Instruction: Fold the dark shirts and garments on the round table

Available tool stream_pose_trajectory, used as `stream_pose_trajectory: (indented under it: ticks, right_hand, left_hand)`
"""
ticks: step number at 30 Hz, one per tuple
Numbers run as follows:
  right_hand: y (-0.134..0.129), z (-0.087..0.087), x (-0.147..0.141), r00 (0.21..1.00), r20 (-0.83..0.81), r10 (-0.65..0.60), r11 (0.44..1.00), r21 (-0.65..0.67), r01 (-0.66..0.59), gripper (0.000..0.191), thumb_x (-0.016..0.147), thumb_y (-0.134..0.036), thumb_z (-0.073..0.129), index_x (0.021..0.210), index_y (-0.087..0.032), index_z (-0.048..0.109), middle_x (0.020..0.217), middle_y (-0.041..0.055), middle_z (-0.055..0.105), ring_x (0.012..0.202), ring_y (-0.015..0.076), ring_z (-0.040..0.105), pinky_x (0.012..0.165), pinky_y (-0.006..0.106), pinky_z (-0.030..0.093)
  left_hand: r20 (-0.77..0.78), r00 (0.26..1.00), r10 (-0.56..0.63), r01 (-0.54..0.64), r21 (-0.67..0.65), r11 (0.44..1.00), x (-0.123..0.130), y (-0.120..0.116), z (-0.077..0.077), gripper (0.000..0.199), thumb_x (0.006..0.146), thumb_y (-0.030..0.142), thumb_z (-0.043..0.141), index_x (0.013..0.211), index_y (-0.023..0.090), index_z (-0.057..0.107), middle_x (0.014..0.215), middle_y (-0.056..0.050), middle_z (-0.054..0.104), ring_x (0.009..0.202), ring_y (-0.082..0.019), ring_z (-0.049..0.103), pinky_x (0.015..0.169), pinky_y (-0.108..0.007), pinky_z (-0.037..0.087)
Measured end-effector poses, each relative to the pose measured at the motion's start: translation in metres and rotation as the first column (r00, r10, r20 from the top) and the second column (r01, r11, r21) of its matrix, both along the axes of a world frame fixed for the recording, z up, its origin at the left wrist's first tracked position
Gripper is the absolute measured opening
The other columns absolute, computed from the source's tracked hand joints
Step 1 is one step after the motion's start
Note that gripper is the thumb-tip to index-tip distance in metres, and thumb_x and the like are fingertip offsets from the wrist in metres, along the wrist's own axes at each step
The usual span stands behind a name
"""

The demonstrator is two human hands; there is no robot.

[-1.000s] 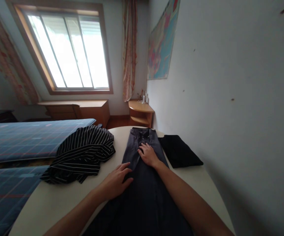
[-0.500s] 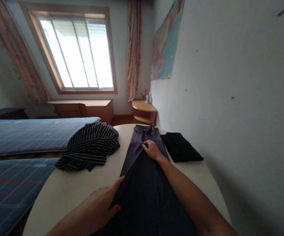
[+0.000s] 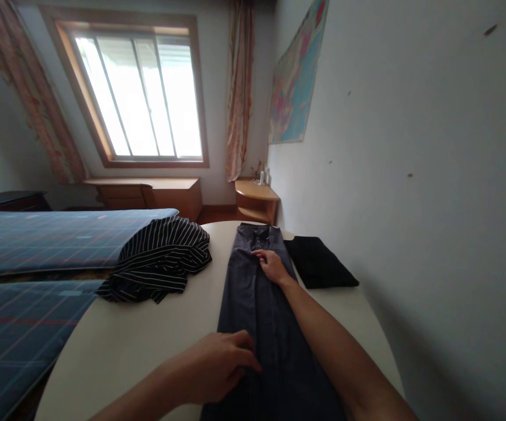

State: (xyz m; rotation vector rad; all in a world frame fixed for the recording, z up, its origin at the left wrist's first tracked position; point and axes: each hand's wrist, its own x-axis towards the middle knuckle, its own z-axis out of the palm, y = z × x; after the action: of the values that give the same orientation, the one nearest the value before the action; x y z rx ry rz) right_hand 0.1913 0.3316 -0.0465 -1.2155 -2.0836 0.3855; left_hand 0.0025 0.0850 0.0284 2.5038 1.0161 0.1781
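Observation:
A pair of dark grey trousers (image 3: 239,292) lies lengthwise on the round cream table (image 3: 148,345), waist at the far end. Several small round fasteners show near the waistband. My right hand (image 3: 273,266) is on the cloth just below them, its fingers closed on the fabric. Over the lower part of the trousers is my left hand (image 3: 222,362), loosely bent, with a gap between thumb and forefinger. I see no cloth between those two fingers. The near end of the trousers runs out of view.
A crumpled black-and-white striped garment (image 3: 160,257) lies at the table's left edge. To the right is a folded black garment (image 3: 323,263), close to the white wall (image 3: 432,234). Blue plaid mattresses (image 3: 51,240) are on the left. A corner shelf (image 3: 257,190) stands beyond the table.
My left hand has moved right, across the trousers, and its fingers have bent. The slanting fold now runs straighter down the trousers. My right hand has stayed near the fasteners.

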Motion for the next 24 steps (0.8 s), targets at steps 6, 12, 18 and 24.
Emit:
stream_pose_trajectory:
  ticks: [6,12,18,24]
  right_hand:
    - [0.004,-0.001,-0.001,0.999,0.052,-0.003,1.000,-0.007,0.003,0.034,0.085,-0.015,0.055,0.112,-0.026,0.072,0.108,0.0007,0.073,0.107,0.0187,0.063,0.103,0.034,0.042]
    - [0.005,0.000,-0.001,0.998,0.065,-0.021,1.000,0.006,0.021,0.026,0.089,-0.018,0.055,0.105,-0.025,0.074,0.107,0.0014,0.074,0.107,0.0194,0.063,0.101,0.032,0.042]
    - [0.002,0.008,-0.001,0.986,0.123,-0.112,0.994,0.035,0.108,0.027,0.093,-0.019,0.051,0.111,-0.023,0.071,0.107,0.0043,0.073,0.105,0.0197,0.063,0.099,0.032,0.040]
    - [-0.001,0.008,0.002,0.976,0.185,-0.118,0.993,0.036,0.113,0.027,0.090,-0.016,0.052,0.109,-0.023,0.070,0.105,0.0044,0.072,0.104,0.0197,0.062,0.097,0.031,0.040]
  left_hand:
    - [-0.078,0.987,-0.141,0.148,0.085,0.985,0.009,0.007,-0.005,0.027,0.085,0.017,0.062,0.106,0.033,0.067,0.125,0.003,0.059,0.095,-0.017,0.068,0.085,-0.027,0.053]
    - [-0.113,0.973,-0.202,0.215,0.115,0.970,0.014,0.014,-0.004,0.009,0.088,0.019,0.062,0.092,0.027,0.063,0.106,0.003,0.064,0.085,-0.013,0.066,0.070,-0.021,0.050]
    - [0.048,0.965,-0.257,0.251,0.101,0.963,0.017,0.020,0.002,0.009,0.095,0.019,0.053,0.096,0.025,0.060,0.099,0.003,0.069,0.092,-0.013,0.066,0.081,-0.020,0.047]
    - [0.049,0.961,-0.271,0.268,0.055,0.962,0.020,0.025,-0.013,0.025,0.084,0.017,0.063,0.106,0.029,0.065,0.105,0.003,0.069,0.096,-0.016,0.066,0.083,-0.023,0.049]
